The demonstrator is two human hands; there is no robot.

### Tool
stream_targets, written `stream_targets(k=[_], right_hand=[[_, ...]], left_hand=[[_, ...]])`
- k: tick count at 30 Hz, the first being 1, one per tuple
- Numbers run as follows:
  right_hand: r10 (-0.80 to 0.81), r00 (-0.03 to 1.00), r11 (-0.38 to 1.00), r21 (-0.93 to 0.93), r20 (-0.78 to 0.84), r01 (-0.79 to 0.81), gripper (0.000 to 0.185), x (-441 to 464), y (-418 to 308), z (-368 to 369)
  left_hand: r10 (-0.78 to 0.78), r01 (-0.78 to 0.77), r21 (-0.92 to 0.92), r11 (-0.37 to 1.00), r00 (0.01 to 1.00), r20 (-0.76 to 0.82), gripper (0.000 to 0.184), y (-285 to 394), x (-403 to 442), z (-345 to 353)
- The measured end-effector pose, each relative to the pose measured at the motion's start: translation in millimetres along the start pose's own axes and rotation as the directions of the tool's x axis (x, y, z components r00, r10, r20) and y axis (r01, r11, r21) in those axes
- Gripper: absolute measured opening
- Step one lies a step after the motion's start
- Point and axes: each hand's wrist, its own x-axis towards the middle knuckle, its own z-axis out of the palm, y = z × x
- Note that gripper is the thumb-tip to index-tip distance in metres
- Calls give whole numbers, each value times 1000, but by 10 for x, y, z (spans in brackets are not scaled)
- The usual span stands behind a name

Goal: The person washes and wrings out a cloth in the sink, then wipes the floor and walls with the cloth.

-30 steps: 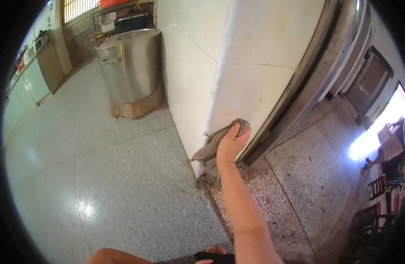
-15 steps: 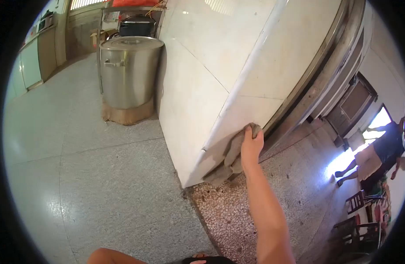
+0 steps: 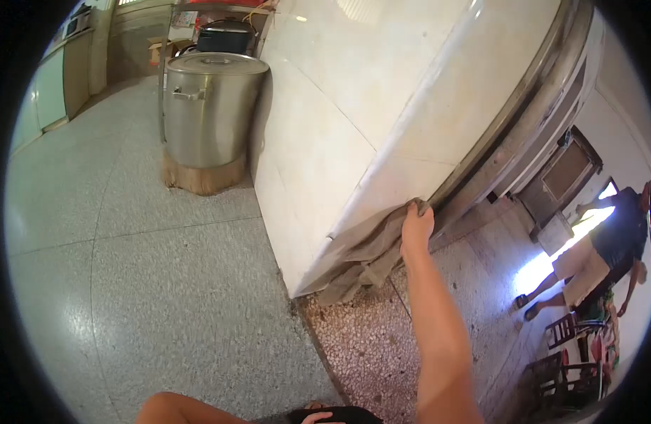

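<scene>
My right hand (image 3: pixel 417 227) is closed on the upper end of a grey-brown cloth (image 3: pixel 371 258), low against the narrow end face of the white tiled wall (image 3: pixel 403 173). The cloth hangs down and to the left from my fingers, and its lower folds reach the speckled floor strip (image 3: pixel 357 336) at the wall's foot. At the bottom edge, over dark clothing, shows a sliver of skin that may be my left hand (image 3: pixel 317 418); its fingers cannot be made out.
A large lidded metal pot (image 3: pixel 214 113) stands on a wooden block (image 3: pixel 202 178) left of the wall. Door tracks (image 3: pixel 474 180) run along the wall's right side. Farther right, a person (image 3: pixel 594 254) stands near dark chairs (image 3: pixel 569 371). My bent knee (image 3: pixel 173 410) is at lower left.
My right hand has moved slightly right along the wall, and the cloth is now stretched out more. The person at the right has shifted a little to the left.
</scene>
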Motion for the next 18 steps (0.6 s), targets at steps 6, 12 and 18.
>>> stream_targets(k=[6, 12, 18], right_hand=[[-49, 994, 999, -15, 101, 51, 32, -66, -59, 8], [80, 987, 962, 250, 138, -113, 36, 75, 37, 76], [122, 976, 927, 329, 182, -177, 27, -135, -219, 85]], left_hand=[[-4, 4, -30, 1000, 1000, -5, 40, -5, -15, 3], [-8, 8, -19, 1000, 1000, 2, 41, -19, -25, -6], [25, -25, -11, 1000, 999, -28, 40, -26, -23, -7]])
